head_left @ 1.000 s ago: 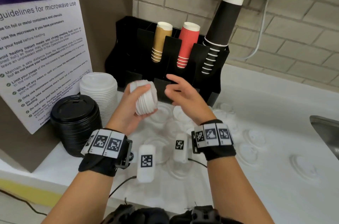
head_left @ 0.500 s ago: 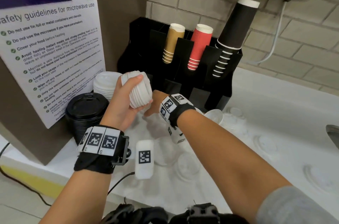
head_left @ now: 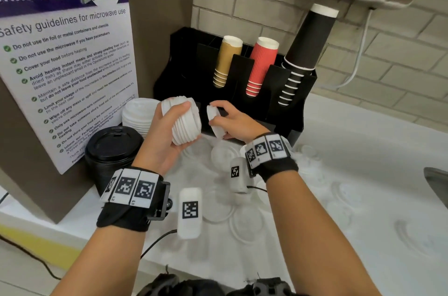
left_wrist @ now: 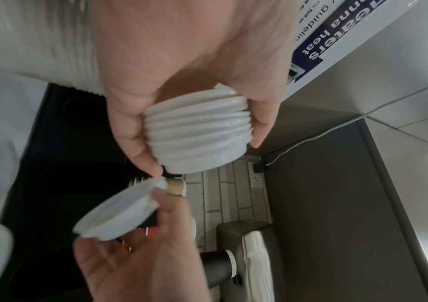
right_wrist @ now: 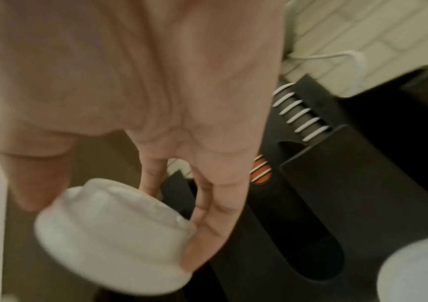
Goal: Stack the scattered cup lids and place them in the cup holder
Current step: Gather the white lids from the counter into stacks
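Observation:
My left hand point(head_left: 169, 131) grips a stack of several white lids point(head_left: 185, 122), held on its side above the counter; the same stack point(left_wrist: 197, 132) shows in the left wrist view. My right hand point(head_left: 230, 121) pinches a single white lid point(head_left: 213, 120) just right of the stack, a small gap between them. That lid point(right_wrist: 112, 235) is blurred in the right wrist view and appears as lid point(left_wrist: 120, 212) under the stack. The black cup holder point(head_left: 295, 101) stands behind both hands. Several loose white lids point(head_left: 244, 225) lie on the white counter.
Tan cups point(head_left: 226, 60), red cups point(head_left: 260, 65) and black cups point(head_left: 308, 48) stand in the holder's slots. A white lid pile point(head_left: 137, 116) and black lid pile point(head_left: 111, 150) sit left, by the poster board point(head_left: 60, 65). A sink edge point(head_left: 438, 181) lies right.
My right hand reached down to the counter under the stack, picked up one white lid and has risen with it beside the stack. The left hand kept holding the stack.

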`<action>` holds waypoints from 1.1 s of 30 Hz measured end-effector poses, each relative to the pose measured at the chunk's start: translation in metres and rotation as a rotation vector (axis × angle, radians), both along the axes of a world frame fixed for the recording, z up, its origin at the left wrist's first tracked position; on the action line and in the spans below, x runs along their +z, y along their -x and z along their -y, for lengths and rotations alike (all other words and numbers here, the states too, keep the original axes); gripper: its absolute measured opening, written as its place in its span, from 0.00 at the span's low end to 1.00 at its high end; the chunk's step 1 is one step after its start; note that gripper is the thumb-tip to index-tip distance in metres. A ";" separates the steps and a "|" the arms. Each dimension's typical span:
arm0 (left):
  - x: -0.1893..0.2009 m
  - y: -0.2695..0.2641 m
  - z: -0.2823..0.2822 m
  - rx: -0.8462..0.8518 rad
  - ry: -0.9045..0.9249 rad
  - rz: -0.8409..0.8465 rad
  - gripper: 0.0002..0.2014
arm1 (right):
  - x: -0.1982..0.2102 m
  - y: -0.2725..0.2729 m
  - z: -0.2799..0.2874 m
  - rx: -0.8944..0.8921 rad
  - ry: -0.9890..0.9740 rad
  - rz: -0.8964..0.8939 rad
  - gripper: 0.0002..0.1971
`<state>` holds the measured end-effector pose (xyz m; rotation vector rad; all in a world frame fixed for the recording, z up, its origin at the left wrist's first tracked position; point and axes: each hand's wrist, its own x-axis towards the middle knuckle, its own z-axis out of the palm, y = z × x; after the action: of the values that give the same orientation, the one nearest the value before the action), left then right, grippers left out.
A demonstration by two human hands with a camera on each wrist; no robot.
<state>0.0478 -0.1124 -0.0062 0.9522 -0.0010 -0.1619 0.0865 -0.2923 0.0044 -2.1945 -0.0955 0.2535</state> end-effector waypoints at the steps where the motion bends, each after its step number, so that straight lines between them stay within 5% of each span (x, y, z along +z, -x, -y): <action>1: -0.001 0.000 0.002 -0.008 -0.007 -0.006 0.27 | 0.001 0.010 0.003 -0.021 -0.153 0.010 0.23; 7: -0.007 0.003 0.011 -0.090 -0.020 -0.032 0.28 | 0.008 0.050 0.006 -0.035 -0.434 0.115 0.21; 18: -0.009 0.008 0.015 -0.167 -0.080 -0.008 0.34 | 0.014 0.063 -0.002 0.109 -0.334 0.190 0.33; 26: -0.009 0.006 0.013 -0.166 -0.111 0.002 0.34 | 0.017 0.057 -0.005 0.153 -0.301 0.207 0.32; 29: -0.007 0.002 0.011 -0.120 -0.093 0.011 0.35 | 0.016 0.049 -0.005 0.131 -0.356 0.214 0.23; 31: -0.005 0.000 0.008 -0.066 -0.049 0.011 0.35 | 0.013 0.034 -0.008 0.007 -0.295 0.214 0.16; 33: -0.002 -0.003 0.007 -0.031 -0.023 0.021 0.33 | 0.006 0.014 -0.013 -0.006 0.004 0.205 0.16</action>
<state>0.0507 -0.1190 -0.0084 0.9770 -0.0333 -0.1803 0.0721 -0.2789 0.0105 -2.2191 -0.2023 0.0239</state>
